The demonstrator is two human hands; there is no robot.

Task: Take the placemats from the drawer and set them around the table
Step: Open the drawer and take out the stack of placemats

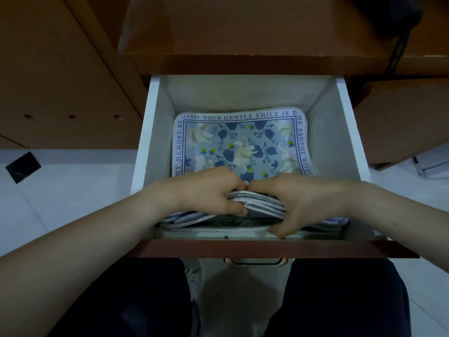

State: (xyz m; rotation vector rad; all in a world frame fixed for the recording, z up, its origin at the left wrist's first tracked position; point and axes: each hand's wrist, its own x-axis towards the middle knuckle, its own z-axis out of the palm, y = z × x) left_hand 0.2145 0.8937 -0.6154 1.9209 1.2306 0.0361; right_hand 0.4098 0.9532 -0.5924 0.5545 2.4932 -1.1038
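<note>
Inside open drawer [155,132]: placemats [240,142] stacked flat, long axis left-right. Left hand [206,190] and right hand [298,200] both closed on near edge of stack, side by side, touching. Stack extends away from hands; lift up, toward body.

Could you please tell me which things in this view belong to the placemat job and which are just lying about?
Part of the job:
- stack of placemats
- open drawer
- left hand and right hand, both gripping the stack's near edge

Just lying about:
- black square on the floor
- dark strap hanging top right
</note>
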